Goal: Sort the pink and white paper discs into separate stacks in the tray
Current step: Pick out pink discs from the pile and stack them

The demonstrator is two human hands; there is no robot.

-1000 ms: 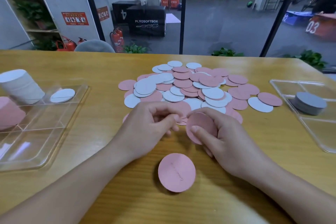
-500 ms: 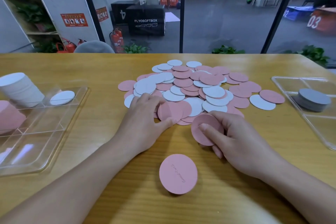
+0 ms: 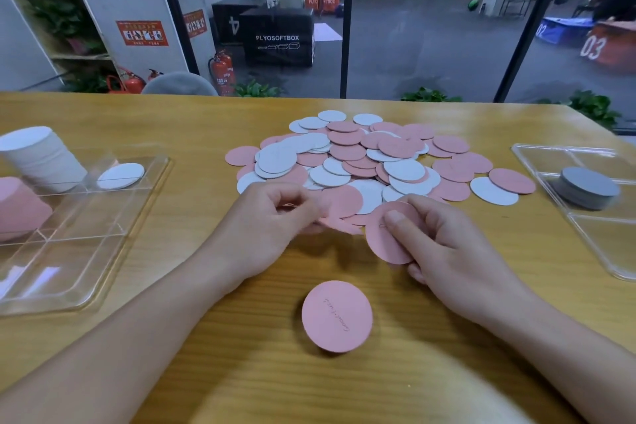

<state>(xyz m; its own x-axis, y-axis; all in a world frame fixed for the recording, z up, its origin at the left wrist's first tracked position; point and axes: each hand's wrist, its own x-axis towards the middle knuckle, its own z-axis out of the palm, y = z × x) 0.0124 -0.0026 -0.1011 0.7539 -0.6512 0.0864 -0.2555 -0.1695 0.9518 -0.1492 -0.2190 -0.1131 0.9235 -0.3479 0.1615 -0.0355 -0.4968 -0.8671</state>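
The long yellow wooden table (image 3: 192,286) spread under my arms. At twelve o'clock lay the loose heap of pink and white round paper discs (image 3: 371,162). At nine o'clock sat the clear plastic divided tray (image 3: 103,251), a tall white disc stack (image 3: 41,155) and a pink stack (image 3: 20,210) in it. At three o'clock, a second clear tray (image 3: 599,251) held grey discs (image 3: 586,188). My left hand (image 3: 272,227) pinched pink discs at the heap's near edge. My right hand (image 3: 444,244) gripped one pink disc (image 3: 382,241), thumb on top. At six o'clock lay a lone pink disc with writing (image 3: 337,316).
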